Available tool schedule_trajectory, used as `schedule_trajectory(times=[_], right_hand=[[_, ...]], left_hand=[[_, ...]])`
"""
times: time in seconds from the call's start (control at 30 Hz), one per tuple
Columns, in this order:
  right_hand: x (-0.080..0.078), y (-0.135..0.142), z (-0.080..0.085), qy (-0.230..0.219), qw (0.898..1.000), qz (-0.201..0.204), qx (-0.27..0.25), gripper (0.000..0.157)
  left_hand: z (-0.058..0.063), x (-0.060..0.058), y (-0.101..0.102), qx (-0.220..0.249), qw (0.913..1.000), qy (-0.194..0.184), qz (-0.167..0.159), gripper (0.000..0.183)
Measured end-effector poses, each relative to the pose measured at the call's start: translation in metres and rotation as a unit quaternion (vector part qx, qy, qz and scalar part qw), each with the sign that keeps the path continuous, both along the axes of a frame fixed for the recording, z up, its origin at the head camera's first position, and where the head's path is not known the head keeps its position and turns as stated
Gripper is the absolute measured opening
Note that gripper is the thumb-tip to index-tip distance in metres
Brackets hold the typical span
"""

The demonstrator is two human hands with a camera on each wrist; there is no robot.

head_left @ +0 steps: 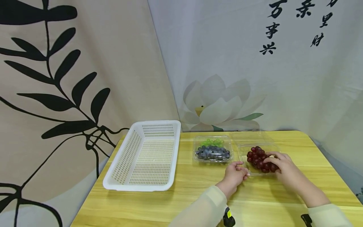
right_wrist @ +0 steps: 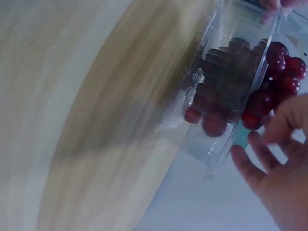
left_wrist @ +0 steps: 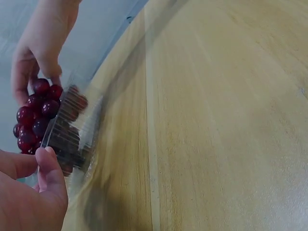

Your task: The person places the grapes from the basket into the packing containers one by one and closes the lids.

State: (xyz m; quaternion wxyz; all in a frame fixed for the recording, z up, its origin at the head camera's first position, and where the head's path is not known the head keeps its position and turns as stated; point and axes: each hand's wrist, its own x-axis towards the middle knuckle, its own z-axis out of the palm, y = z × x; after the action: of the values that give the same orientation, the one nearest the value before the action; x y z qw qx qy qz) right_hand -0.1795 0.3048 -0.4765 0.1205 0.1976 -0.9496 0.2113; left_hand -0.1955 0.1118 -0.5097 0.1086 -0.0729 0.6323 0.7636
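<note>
A bunch of red grapes lies in a clear plastic clamshell box, its lid raised at the back. My left hand pinches the box's near left corner between thumb and fingers; the left wrist view shows the thumb on the rim. At the bunch's right end, my right hand grips the grapes with curled fingers and thumb. In the right wrist view the red grapes stand above the box rim. Part of the bunch is hidden behind the right fingers.
Left of the open box stands a closed clear clamshell box with green grapes and dark blue grapes. A white perforated basket sits farther left on the wooden table. A printed curtain hangs behind the table.
</note>
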Motion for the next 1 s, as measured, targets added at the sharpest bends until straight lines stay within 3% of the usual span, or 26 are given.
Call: schedule_trajectory(times=[0.1,0.2,0.27,0.4,0.5,0.67,0.87,1.0], right_hand=[[0.000,0.001,0.001,-0.028,0.998,-0.018,-0.053,0.043],[-0.001,-0.002,0.006,-0.066,0.990,-0.048,-0.118,0.026],[-0.002,-0.006,0.010,-0.087,0.984,-0.075,-0.133,0.033],[-0.009,-0.016,0.016,-0.125,0.984,-0.095,-0.085,0.068],[-0.014,-0.024,0.016,-0.145,0.984,-0.082,-0.058,0.077],[-0.022,-0.034,0.011,-0.169,0.981,-0.079,-0.059,0.084],[-0.029,-0.040,0.006,-0.225,0.965,-0.123,-0.057,0.087],[-0.032,-0.040,0.006,-0.216,0.968,-0.117,-0.056,0.079]], left_hand=[[0.001,0.000,0.001,0.001,1.0000,-0.002,0.004,0.028],[0.001,0.000,0.001,0.000,1.0000,-0.006,0.005,0.027],[0.002,0.000,0.001,-0.004,1.0000,-0.007,0.005,0.027],[0.003,0.000,0.000,-0.011,0.9999,-0.010,0.007,0.026],[0.003,0.000,0.000,-0.019,0.9997,-0.012,0.004,0.026],[0.002,0.000,0.000,-0.025,0.9996,-0.011,-0.002,0.026],[0.001,-0.001,-0.001,-0.027,0.9996,-0.010,-0.004,0.027],[0.001,0.000,-0.001,-0.026,0.9996,-0.008,-0.002,0.026]])
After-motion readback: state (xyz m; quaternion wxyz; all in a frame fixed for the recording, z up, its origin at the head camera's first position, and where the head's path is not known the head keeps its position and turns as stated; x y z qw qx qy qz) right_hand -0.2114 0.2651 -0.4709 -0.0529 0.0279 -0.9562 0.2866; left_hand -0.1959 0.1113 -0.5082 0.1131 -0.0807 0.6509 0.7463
